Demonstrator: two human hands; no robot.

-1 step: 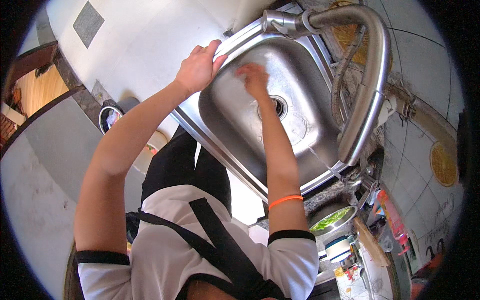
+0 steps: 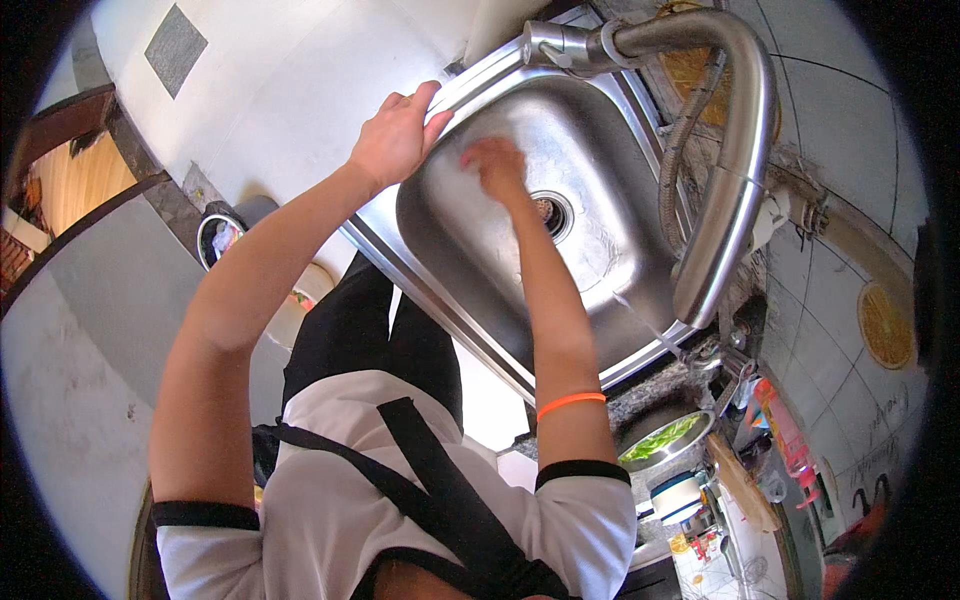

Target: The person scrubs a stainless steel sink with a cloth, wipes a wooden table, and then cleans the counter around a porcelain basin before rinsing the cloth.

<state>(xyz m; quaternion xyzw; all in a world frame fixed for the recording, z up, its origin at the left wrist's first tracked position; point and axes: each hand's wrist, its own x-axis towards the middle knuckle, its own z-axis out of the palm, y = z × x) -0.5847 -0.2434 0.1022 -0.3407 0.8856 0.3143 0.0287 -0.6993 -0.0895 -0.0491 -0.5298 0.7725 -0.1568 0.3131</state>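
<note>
My left hand grips the rim of a stainless steel sink at its left corner, with the thumb toward the basin and the other fingers bent over the edge. Inside the basin, my right hand hovers over or touches the bottom, left of the drain. Motion blurs its fingers, and no object shows in it. Something brownish sits in the drain strainer. From a small tap at the lower right, a thin stream of water runs into the basin. An orange band circles my right forearm.
A large steel faucet arches over the sink's right side. Near my right elbow stand a metal bowl of green vegetables, a wooden board and a pink bottle. A bin stands on the floor at left.
My right hand has shifted slightly left and down over the basin bottom, uncovering more of the drain. My left hand stays on the rim.
</note>
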